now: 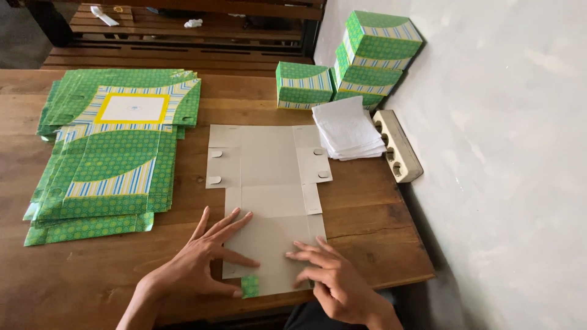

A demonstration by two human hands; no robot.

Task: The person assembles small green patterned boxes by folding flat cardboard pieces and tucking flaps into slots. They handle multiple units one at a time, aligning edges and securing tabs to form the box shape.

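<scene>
Currently: flat carton blank [269, 183], grey side up, on the bench [367, 220] under both your grips. Left grip [205, 260] spread, pressing its near flap; right grip [333, 278] spread, fingertips on the same flap. Light, thin, likely creases easily; take by edges.

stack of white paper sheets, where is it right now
In the head view the stack of white paper sheets lies at the table's far right, between the assembled green boxes and the beige power strip by the wall.
</scene>
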